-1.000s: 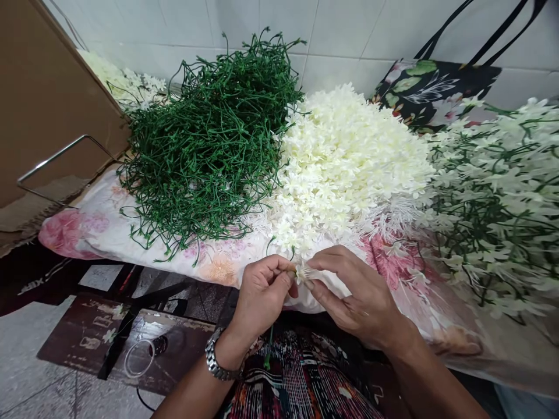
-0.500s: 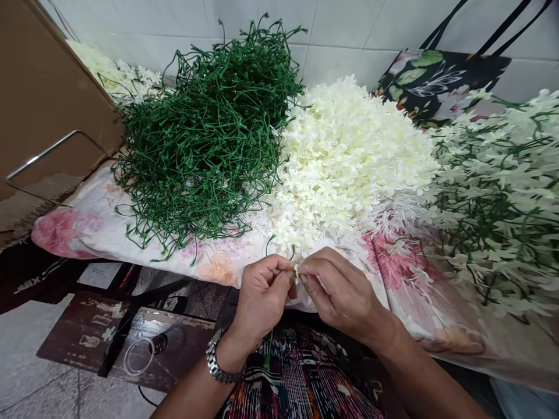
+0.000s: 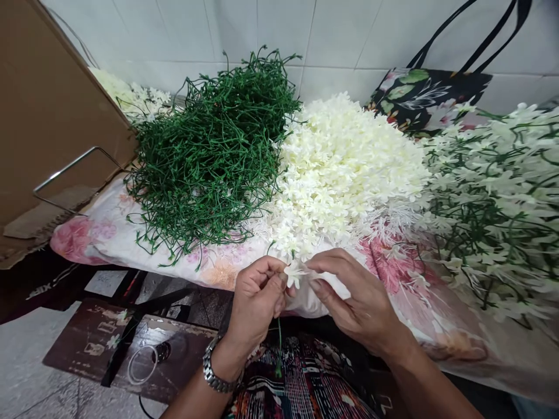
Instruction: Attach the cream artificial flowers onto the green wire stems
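My left hand (image 3: 261, 294), with a metal watch on the wrist, is closed in a pinch on a green plastic flower stem (image 3: 279, 349). The stem's lower end hangs below the fist, over the patterned clothing on my lap. At my left fingertips sits a white artificial flower (image 3: 294, 274) with its petals spread. Just to its right is my right hand (image 3: 349, 291), thumb and index finger apart, with nothing visible between them. Behind both hands lie a heap of loose white blossoms (image 3: 349, 163) and, to its left, a tangled pile of green stems (image 3: 213, 151).
Finished-looking white flowers on green stems (image 3: 502, 203) are heaped at the right. A floral cloth (image 3: 105, 238) covers the work surface. A cardboard box (image 3: 56, 116) stands at left, a black floral bag (image 3: 432, 99) against the tiled wall. Below left is a brown board (image 3: 174, 372).
My right fingers have come off the small flower and opened, moving slightly right. The petals now show spread out. My left hand keeps its pinch; the view has tilted a little.
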`<action>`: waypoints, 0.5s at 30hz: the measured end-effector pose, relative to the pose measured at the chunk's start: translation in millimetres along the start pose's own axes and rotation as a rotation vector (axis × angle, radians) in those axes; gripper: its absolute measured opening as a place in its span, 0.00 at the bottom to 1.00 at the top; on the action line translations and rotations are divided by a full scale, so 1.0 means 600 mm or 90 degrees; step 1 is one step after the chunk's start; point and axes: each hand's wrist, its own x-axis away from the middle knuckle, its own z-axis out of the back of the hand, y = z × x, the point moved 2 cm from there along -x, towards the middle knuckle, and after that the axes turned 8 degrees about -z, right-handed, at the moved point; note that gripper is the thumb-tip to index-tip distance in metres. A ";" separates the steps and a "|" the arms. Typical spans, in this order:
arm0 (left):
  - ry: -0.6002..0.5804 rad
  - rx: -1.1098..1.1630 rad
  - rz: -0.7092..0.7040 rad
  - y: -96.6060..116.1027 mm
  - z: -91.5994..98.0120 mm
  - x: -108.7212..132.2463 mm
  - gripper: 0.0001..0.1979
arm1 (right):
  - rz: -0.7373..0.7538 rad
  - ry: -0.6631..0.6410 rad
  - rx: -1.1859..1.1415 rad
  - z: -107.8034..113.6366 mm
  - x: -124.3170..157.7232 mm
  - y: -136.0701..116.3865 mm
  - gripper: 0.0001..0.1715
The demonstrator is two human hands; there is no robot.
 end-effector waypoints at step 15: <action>0.212 0.159 -0.197 0.038 -0.037 -0.014 0.09 | 0.078 -0.046 0.068 -0.038 0.046 -0.064 0.10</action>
